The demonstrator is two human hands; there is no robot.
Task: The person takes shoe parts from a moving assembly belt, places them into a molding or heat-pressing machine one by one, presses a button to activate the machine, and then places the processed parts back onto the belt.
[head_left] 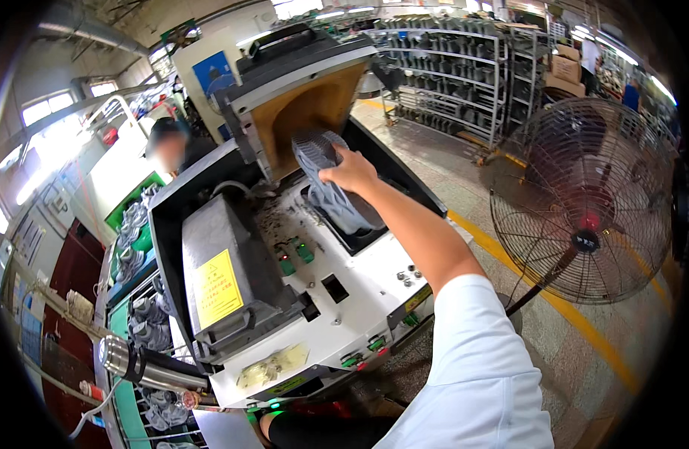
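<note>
the right hand (350,170) reaches far over the white machine (337,299), fingers curled around a grey shoe upper (322,161). a standing fan (584,202) sits to the right.

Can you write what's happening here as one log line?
right hand: holds shoe | place: open machine | left hand: out of view | nearby: fan

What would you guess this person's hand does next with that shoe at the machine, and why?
Probably lower the shoe into the dark recess: the right hand holds it just above, beneath the machine's raised lid.
</note>
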